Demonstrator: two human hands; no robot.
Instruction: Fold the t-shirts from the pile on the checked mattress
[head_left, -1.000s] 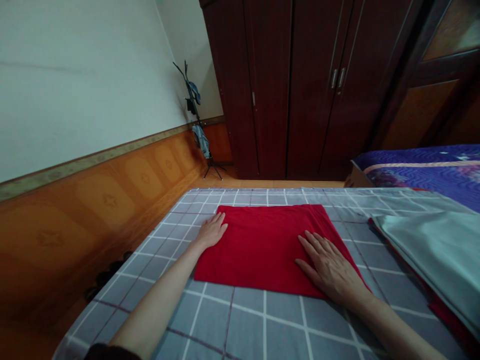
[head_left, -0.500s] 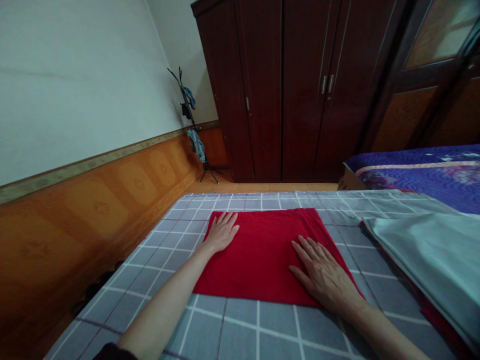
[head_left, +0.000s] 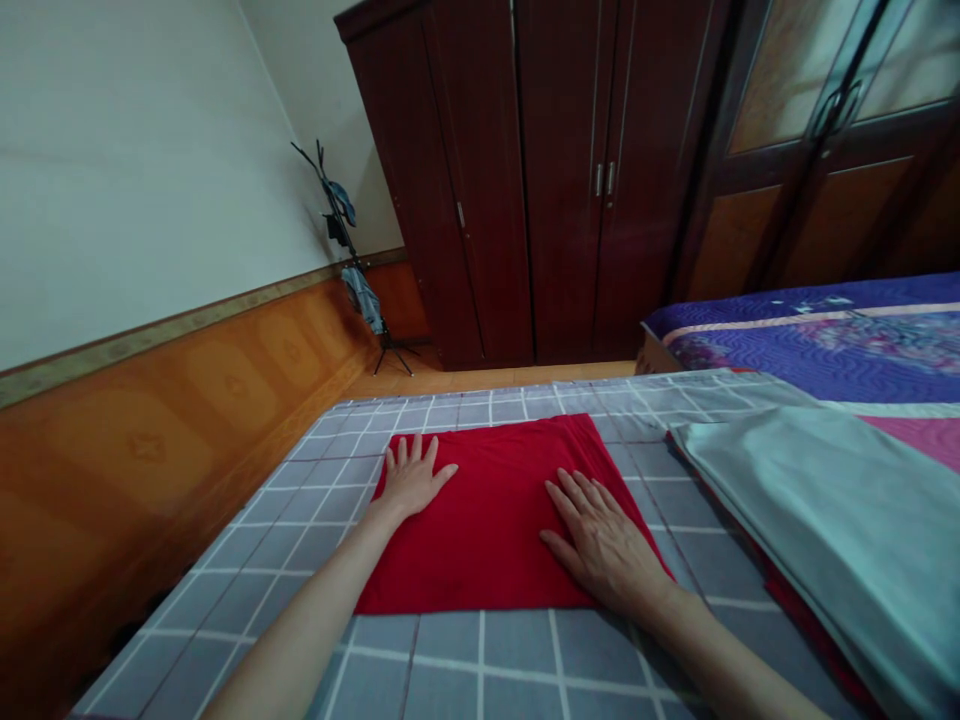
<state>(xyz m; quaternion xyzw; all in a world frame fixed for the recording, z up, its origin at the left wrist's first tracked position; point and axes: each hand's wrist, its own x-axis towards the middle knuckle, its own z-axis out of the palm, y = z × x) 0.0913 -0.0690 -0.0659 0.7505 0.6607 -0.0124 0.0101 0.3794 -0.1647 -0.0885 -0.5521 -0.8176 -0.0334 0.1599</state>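
Note:
A red cloth (head_left: 487, 530), folded into a rough rectangle, lies flat on the grey checked bedcover (head_left: 450, 660). My left hand (head_left: 411, 482) rests palm down on its upper left part, fingers spread. On the cloth's right side lies my right hand (head_left: 604, 545), also palm down, with the thumb apart from the other fingers. Neither hand grips anything. The cloth's surface under both palms is hidden.
Right of the red cloth lies a pale green cloth (head_left: 825, 520) with dark red fabric under it. Beyond are a bed with a purple cover (head_left: 825, 330), a dark wooden wardrobe (head_left: 562, 250) and a coat stand (head_left: 349, 240) by the left wall.
The camera view has turned to the right, so everything appears shifted left. My left hand's fingers are spread wider on the red cloth. My right hand stays on the cloth's right side.

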